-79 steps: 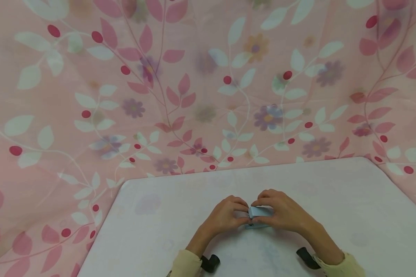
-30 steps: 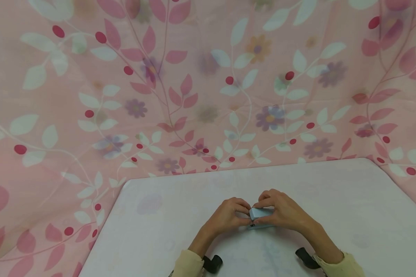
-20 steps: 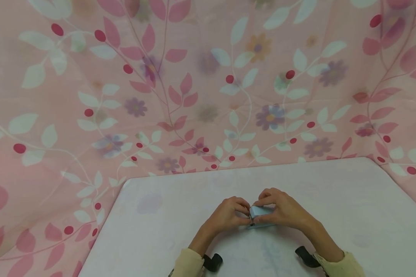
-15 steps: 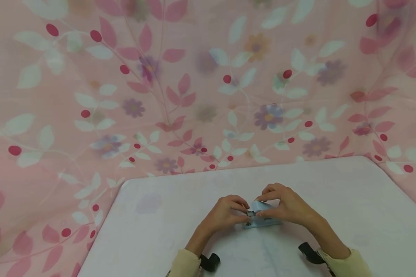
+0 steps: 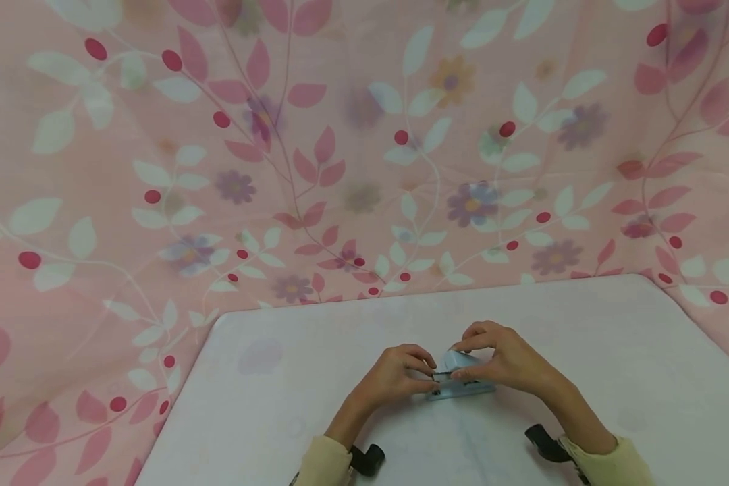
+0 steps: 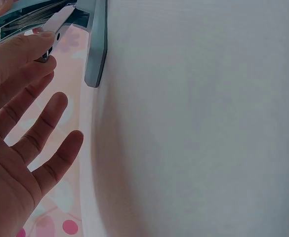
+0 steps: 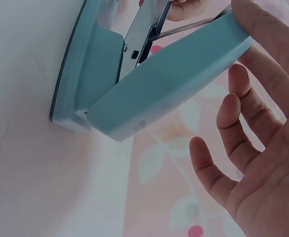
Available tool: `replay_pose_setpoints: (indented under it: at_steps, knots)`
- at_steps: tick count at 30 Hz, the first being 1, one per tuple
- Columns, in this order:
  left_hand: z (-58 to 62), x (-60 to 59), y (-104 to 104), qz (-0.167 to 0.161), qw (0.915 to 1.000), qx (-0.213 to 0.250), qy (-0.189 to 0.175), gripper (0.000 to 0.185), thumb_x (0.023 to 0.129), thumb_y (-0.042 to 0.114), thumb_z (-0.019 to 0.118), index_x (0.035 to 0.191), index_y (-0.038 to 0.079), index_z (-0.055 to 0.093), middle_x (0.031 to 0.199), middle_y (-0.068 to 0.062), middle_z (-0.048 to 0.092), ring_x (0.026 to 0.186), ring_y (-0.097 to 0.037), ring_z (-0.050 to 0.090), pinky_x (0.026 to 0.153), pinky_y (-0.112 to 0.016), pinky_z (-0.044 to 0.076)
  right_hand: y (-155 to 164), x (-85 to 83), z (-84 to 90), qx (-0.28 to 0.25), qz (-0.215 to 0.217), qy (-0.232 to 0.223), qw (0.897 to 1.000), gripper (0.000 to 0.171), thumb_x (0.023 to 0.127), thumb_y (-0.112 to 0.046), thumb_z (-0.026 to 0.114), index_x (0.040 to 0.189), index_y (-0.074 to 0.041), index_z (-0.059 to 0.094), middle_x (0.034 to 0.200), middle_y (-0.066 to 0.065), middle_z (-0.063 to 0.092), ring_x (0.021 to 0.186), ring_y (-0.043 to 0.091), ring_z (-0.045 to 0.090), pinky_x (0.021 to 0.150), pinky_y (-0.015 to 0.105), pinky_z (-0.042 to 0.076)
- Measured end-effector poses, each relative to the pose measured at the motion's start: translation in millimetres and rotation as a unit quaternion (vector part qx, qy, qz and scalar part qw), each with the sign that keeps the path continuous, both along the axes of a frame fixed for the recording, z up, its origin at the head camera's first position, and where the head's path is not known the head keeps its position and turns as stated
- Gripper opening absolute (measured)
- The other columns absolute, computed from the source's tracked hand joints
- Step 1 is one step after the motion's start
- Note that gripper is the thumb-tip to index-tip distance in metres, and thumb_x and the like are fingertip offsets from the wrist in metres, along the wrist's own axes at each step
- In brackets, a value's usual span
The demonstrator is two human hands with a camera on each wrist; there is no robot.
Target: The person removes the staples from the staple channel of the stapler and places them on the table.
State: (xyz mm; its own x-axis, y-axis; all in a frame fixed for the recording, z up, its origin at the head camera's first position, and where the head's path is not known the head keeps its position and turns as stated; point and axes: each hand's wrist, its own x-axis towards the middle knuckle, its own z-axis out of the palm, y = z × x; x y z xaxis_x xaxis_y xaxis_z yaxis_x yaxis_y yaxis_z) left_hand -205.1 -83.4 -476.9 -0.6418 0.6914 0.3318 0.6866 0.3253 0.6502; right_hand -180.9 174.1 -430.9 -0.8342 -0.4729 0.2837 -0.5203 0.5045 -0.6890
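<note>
A light-blue stapler [image 5: 462, 390] stands on the white table with its top cover [image 7: 169, 74] swung up. Between cover and base shows the metal staple magazine [image 7: 138, 42], and a thin spring [image 7: 184, 30] runs up toward the cover's front end. My left hand [image 5: 391, 374] pinches the magazine's front end between thumb and forefinger; its other fingers are spread, as the left wrist view shows. The raised cover's front end is pinched by my right hand [image 5: 513, 364], whose remaining fingers hang loosely bent. Whether staples lie in the magazine I cannot tell.
The white table [image 5: 316, 351] extends around the stapler, with rounded far corners. Behind it hangs a pink floral cloth [image 5: 364, 169]. Black curved pieces [image 5: 367, 460] sit at both wrists, beside pale yellow sleeves [image 5: 325, 462].
My right hand has moved up and to the right with the stapler's cover, which has swung further from the base. The magazine is now exposed. My left hand has stayed nearly in place.
</note>
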Motion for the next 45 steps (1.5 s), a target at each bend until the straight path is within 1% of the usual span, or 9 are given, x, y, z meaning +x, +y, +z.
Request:
replay_pose_setpoints:
  at_steps: [6, 13, 16, 19, 23, 28, 33, 40, 45]
  knots:
    - [-0.9, 0.3, -0.5, 0.001, 1.0000, 0.001, -0.008, 0.009, 0.082, 0.016, 0.082, 0.089, 0.010, 0.081, 0.098, 0.004, 0.068, 0.093, -0.001, 0.058, 0.081, -0.019, 0.048, 5.5, -0.5, 0.2, -0.017, 0.000, -0.003, 1.000, 0.034, 0.073, -0.042, 0.086, 0.104, -0.028, 0.078, 0.093, -0.010, 0.060, 0.085, 0.022, 0.056, 0.065, 0.032, 0.051]
    - [0.1, 0.3, -0.5, 0.003, 1.0000, -0.007, 0.004, 0.011, 0.081, 0.017, 0.083, 0.088, 0.009, 0.080, 0.098, 0.005, 0.067, 0.094, -0.001, 0.058, 0.083, -0.019, 0.048, 13.5, -0.4, 1.6, -0.032, -0.006, -0.017, 0.999, 0.033, 0.073, -0.041, 0.086, 0.102, -0.027, 0.078, 0.088, -0.013, 0.064, 0.081, 0.023, 0.058, 0.066, 0.028, 0.049]
    - [0.6, 0.6, -0.4, 0.002, 1.0000, -0.006, -0.004, 0.011, 0.081, 0.017, 0.083, 0.089, 0.009, 0.080, 0.099, 0.005, 0.067, 0.094, -0.001, 0.057, 0.083, -0.019, 0.048, 17.8, 0.9, 3.2, -0.041, -0.009, -0.026, 0.999, 0.034, 0.073, -0.040, 0.086, 0.103, -0.026, 0.077, 0.087, -0.012, 0.065, 0.082, 0.020, 0.058, 0.067, 0.029, 0.049]
    - [0.8, 1.0, -0.2, 0.001, 0.9999, -0.007, -0.009, 0.011, 0.081, 0.017, 0.083, 0.089, 0.010, 0.080, 0.099, 0.004, 0.067, 0.094, -0.001, 0.058, 0.082, -0.019, 0.048, 22.8, 2.2, 5.1, -0.058, -0.009, -0.032, 0.998, 0.034, 0.073, -0.036, 0.087, 0.104, -0.025, 0.076, 0.085, -0.010, 0.065, 0.080, 0.016, 0.057, 0.065, 0.029, 0.048]
    - [0.8, 1.1, -0.2, 0.005, 0.9999, -0.008, -0.010, 0.011, 0.081, 0.017, 0.083, 0.089, 0.010, 0.080, 0.099, 0.005, 0.067, 0.093, 0.000, 0.058, 0.081, -0.018, 0.048, 29.4, 3.0, 6.3, -0.072, -0.008, -0.026, 0.997, 0.035, 0.074, -0.032, 0.087, 0.105, -0.023, 0.076, 0.082, -0.008, 0.065, 0.077, 0.015, 0.056, 0.060, 0.028, 0.046]
    - [-0.7, 0.1, -0.2, 0.010, 0.9997, -0.007, -0.019, 0.011, 0.081, 0.018, 0.083, 0.089, 0.011, 0.081, 0.098, 0.007, 0.067, 0.092, 0.000, 0.057, 0.079, -0.019, 0.048, 37.0, 3.4, 5.4, -0.074, -0.013, -0.009, 0.997, 0.034, 0.073, -0.029, 0.088, 0.105, -0.022, 0.076, 0.081, -0.004, 0.063, 0.077, 0.013, 0.055, 0.059, 0.028, 0.044]
    - [-2.3, -0.2, -0.4, 0.008, 0.9997, -0.003, -0.024, 0.012, 0.081, 0.017, 0.083, 0.090, 0.010, 0.081, 0.099, 0.006, 0.067, 0.092, 0.000, 0.057, 0.078, -0.019, 0.049, 45.6, 3.1, 5.5, -0.081, -0.010, -0.008, 0.997, 0.032, 0.074, -0.024, 0.088, 0.104, -0.020, 0.076, 0.080, 0.002, 0.061, 0.078, 0.012, 0.054, 0.057, 0.028, 0.042]
    - [-0.5, -0.2, -0.6, 0.015, 0.9992, -0.006, -0.036, 0.012, 0.081, 0.017, 0.083, 0.090, 0.010, 0.081, 0.099, 0.008, 0.066, 0.093, 0.000, 0.057, 0.077, -0.018, 0.049, 59.1, 1.0, 6.1, -0.079, 0.011, -0.001, 0.997, 0.031, 0.077, -0.015, 0.085, 0.106, -0.015, 0.074, 0.079, 0.004, 0.058, 0.078, 0.013, 0.053, 0.059, 0.030, 0.042]
    - [0.2, -0.1, -0.5, 0.019, 0.9993, -0.011, -0.031, 0.012, 0.080, 0.018, 0.084, 0.090, 0.011, 0.081, 0.099, 0.008, 0.066, 0.093, 0.000, 0.056, 0.077, -0.018, 0.048, 68.1, 1.4, 7.3, -0.087, 0.026, 0.003, 0.996, 0.031, 0.078, -0.008, 0.083, 0.108, -0.011, 0.073, 0.078, 0.006, 0.056, 0.076, 0.014, 0.052, 0.058, 0.030, 0.041]
